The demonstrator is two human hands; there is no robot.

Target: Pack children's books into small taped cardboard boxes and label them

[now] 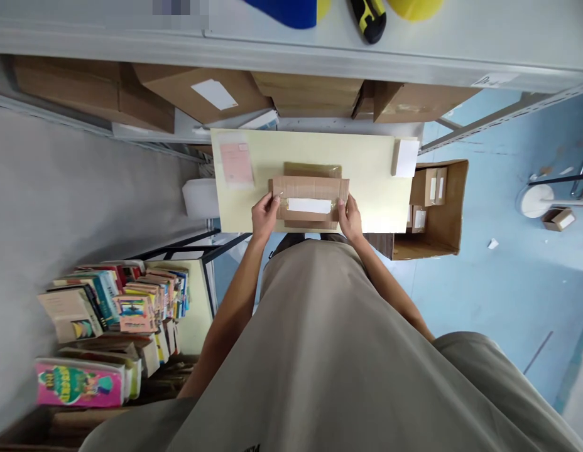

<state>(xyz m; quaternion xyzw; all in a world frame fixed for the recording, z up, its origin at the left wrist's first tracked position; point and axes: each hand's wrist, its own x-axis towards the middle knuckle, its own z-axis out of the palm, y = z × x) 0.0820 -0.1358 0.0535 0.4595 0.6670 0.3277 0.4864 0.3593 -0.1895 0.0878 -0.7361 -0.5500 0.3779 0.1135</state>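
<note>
A flat cardboard parcel (309, 188) with a white label (309, 205) and clear tape lies on a pale yellow table (367, 164). My left hand (264, 215) grips the parcel's left end and my right hand (350, 218) grips its right end, both at the near edge. A second brown piece (313, 169) sticks out behind the parcel.
A pink slip (235, 164) lies on the table's left, a white pad (405, 157) at its right corner. An open carton (437, 210) with small boxes stands on the blue floor at right. Stacked books (117, 314) fill the lower left. Cardboard boxes (201, 91) sit on shelving behind.
</note>
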